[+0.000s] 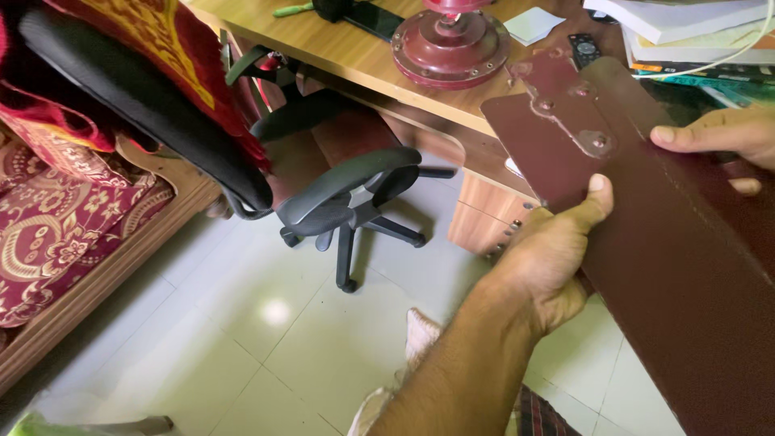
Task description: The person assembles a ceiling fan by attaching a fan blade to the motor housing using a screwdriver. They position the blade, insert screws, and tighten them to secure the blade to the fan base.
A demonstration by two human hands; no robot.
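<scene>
I hold a long dark maroon fan blade (678,242) slanting from upper left to lower right. A metal bracket (565,97) with several rivets is fixed to its near end. My left hand (549,258) grips the blade's lower edge, thumb pressed on its flat face. My right hand (722,133) holds the upper edge from the right, fingers curled over it. The blade's bracket end hangs over the desk's corner.
A maroon round fan motor housing (450,44) sits on the wooden desk (339,48), with a phone, white paper, a remote and stacked books (686,20) nearby. A black office chair (339,194) stands on the tiled floor. A bed with a patterned maroon cover (56,218) is at left.
</scene>
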